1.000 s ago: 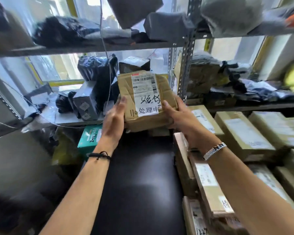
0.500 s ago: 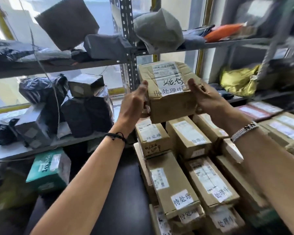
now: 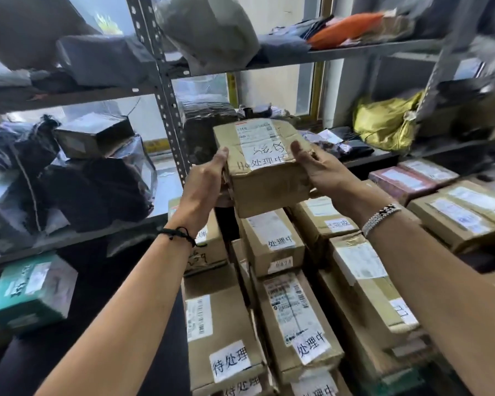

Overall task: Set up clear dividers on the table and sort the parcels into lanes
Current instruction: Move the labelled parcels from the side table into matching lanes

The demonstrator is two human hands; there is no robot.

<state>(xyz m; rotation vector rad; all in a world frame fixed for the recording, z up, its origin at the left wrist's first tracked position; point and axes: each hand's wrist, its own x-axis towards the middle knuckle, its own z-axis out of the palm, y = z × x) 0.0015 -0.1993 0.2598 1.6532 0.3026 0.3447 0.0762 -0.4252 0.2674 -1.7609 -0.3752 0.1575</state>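
At twelve o'clock, our left hand [image 3: 205, 185] and right hand [image 3: 323, 172] grasp the brown cardboard parcel [image 3: 269, 192] (newly swung over labelled brown cartons [image 3: 272, 241], nearing its lane).

A black table [image 3: 97, 275] runs up the lower middle of the frame. Brown cardboard parcels [image 3: 220, 324] lie packed in rows on its right side, touching one another, most with white labels facing up. A green box [image 3: 29, 292] sits at the lower left; whether it rests on the table I cannot tell. Behind stands a grey metal rack [image 3: 166, 110]. Its top shelf [image 3: 340, 54] carries grey bags [image 3: 209, 30] and an orange packet [image 3: 346, 28]. The lower shelf [image 3: 69, 242] at left holds black-wrapped bundles [image 3: 97, 190] and a dark box [image 3: 95, 135]; at the right a yellow bag [image 3: 383, 121] lies on another shelf
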